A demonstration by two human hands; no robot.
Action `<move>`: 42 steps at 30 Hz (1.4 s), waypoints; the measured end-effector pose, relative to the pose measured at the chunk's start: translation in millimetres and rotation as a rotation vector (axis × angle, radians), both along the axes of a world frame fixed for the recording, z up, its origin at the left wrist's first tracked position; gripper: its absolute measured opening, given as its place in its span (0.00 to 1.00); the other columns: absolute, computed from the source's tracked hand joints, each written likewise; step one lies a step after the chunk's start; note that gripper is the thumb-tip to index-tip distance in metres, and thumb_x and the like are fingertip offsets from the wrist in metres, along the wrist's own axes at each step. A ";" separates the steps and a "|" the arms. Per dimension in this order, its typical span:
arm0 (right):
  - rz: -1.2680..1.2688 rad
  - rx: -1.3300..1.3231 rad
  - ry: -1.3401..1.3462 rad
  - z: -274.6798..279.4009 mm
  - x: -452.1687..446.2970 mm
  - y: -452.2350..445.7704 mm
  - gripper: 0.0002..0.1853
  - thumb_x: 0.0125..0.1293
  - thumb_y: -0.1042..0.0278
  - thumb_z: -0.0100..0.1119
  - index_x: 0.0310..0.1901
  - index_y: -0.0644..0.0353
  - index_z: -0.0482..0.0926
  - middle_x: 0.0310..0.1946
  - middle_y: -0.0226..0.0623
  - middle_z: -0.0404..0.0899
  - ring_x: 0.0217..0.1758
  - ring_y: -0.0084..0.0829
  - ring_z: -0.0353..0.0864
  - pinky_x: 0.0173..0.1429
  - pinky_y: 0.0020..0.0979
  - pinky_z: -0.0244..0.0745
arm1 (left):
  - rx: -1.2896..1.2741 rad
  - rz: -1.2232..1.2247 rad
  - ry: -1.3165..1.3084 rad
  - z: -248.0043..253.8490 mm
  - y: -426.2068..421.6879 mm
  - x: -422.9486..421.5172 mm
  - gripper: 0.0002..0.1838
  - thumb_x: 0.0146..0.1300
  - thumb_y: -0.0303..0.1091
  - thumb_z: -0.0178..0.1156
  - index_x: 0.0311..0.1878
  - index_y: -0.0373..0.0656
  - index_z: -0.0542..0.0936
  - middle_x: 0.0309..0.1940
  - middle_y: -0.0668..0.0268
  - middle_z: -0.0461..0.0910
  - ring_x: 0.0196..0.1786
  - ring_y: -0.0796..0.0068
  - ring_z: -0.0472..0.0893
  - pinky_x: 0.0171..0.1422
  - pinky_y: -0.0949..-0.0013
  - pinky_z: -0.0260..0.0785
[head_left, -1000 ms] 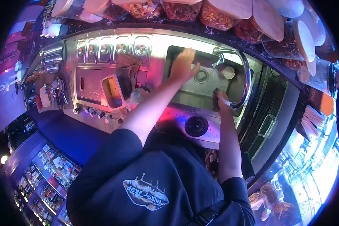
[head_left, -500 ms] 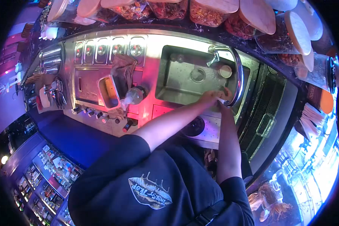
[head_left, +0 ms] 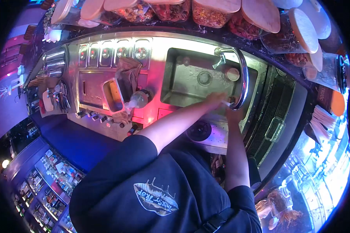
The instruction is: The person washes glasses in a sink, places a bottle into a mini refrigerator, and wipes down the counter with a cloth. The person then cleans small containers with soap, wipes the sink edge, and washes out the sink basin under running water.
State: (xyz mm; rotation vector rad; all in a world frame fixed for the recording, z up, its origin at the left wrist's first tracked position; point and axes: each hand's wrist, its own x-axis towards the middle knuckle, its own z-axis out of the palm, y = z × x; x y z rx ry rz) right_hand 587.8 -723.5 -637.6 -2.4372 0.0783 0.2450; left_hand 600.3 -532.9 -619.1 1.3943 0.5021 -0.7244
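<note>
Over the near right part of the sink (head_left: 182,95), my left hand (head_left: 216,99) is beside my right hand, its fingers smeared and partly hidden. Directly under the end of the curved tap (head_left: 243,73), my right hand (head_left: 234,112) is closed round a small dark, rough thing (head_left: 232,99), of which little shows. A pale stream runs from the spout between the hands. A round pale cup (head_left: 233,74) stands in the sink near the tap's base.
Left of the sink are a clear bottle (head_left: 139,99), a brown cloth (head_left: 127,75), a metal tray (head_left: 112,96) and lidded metal pans (head_left: 141,53). A black round disc (head_left: 198,131) lies on the near ledge. Wooden-lidded jars (head_left: 212,13) line the far shelf.
My left hand, spread over the sink's far left a second ago, has come down and right to my right hand under the tap. The dark thing is now mostly covered.
</note>
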 end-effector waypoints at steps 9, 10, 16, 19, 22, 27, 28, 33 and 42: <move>-0.098 -0.079 -0.016 10.0 -1.1 8.7 0.29 0.56 0.61 0.78 0.61 0.51 0.83 0.47 0.40 0.85 0.45 0.46 0.86 0.51 0.44 0.80 | -0.126 -0.021 -0.079 -0.5 -6.4 -5.3 0.17 0.73 0.43 0.56 0.36 0.44 0.88 0.24 0.64 0.82 0.23 0.73 0.76 0.26 0.67 0.64; -0.100 -0.082 0.003 11.7 -1.8 7.7 0.29 0.56 0.62 0.79 0.61 0.51 0.83 0.47 0.40 0.85 0.45 0.46 0.86 0.51 0.44 0.80 | -0.141 0.001 -0.090 9.1 -7.3 -4.2 0.17 0.73 0.43 0.56 0.38 0.44 0.89 0.25 0.64 0.83 0.23 0.73 0.77 0.27 0.67 0.64; -0.092 -0.078 -0.128 5.1 -1.6 9.0 0.30 0.54 0.63 0.78 0.61 0.49 0.83 0.47 0.39 0.85 0.45 0.46 0.86 0.50 0.44 0.81 | -0.130 0.112 0.129 21.2 1.8 0.1 0.17 0.73 0.39 0.55 0.45 0.43 0.92 0.26 0.64 0.86 0.26 0.74 0.81 0.29 0.70 0.67; -0.124 -0.098 -0.075 8.3 -0.9 10.4 0.30 0.54 0.63 0.79 0.61 0.48 0.83 0.47 0.38 0.85 0.45 0.46 0.86 0.50 0.45 0.81 | -0.197 0.126 0.111 21.8 -2.0 -2.6 0.17 0.73 0.38 0.54 0.45 0.44 0.92 0.26 0.63 0.86 0.27 0.74 0.82 0.30 0.71 0.68; -0.156 -0.118 -0.020 9.1 -0.5 10.7 0.30 0.53 0.64 0.79 0.60 0.47 0.84 0.47 0.38 0.85 0.46 0.46 0.86 0.49 0.45 0.81 | -0.263 0.140 0.094 22.0 -3.2 -4.3 0.18 0.73 0.38 0.54 0.45 0.45 0.93 0.26 0.63 0.86 0.28 0.74 0.83 0.31 0.72 0.69; -0.097 -0.082 -0.093 6.8 -3.3 8.4 0.30 0.52 0.62 0.79 0.60 0.47 0.84 0.46 0.38 0.86 0.46 0.46 0.87 0.49 0.46 0.81 | -0.034 -0.117 -0.100 17.2 2.6 -7.1 0.18 0.73 0.37 0.53 0.44 0.45 0.93 0.26 0.66 0.87 0.30 0.74 0.83 0.32 0.70 0.70; -0.102 -0.104 -0.099 9.2 -2.7 10.5 0.30 0.53 0.61 0.79 0.60 0.47 0.84 0.46 0.37 0.86 0.46 0.46 0.87 0.49 0.46 0.81 | 0.034 -0.189 -0.149 12.4 3.5 -5.0 0.18 0.73 0.37 0.53 0.44 0.45 0.93 0.26 0.66 0.87 0.30 0.74 0.83 0.32 0.70 0.70; -0.125 -0.176 -0.092 16.0 1.1 14.5 0.30 0.53 0.59 0.79 0.60 0.47 0.84 0.46 0.37 0.86 0.46 0.47 0.87 0.50 0.47 0.81 | 0.174 -0.329 -0.273 0.8 -1.2 -5.8 0.18 0.72 0.37 0.53 0.43 0.45 0.93 0.26 0.67 0.88 0.29 0.73 0.83 0.34 0.68 0.71; -0.145 -0.211 0.011 28.8 2.1 18.4 0.28 0.56 0.58 0.78 0.60 0.49 0.84 0.47 0.37 0.86 0.49 0.45 0.86 0.52 0.46 0.81 | 0.354 -0.466 -0.326 16.8 10.3 -4.7 0.17 0.72 0.40 0.56 0.43 0.42 0.91 0.31 0.63 0.90 0.29 0.69 0.82 0.37 0.67 0.72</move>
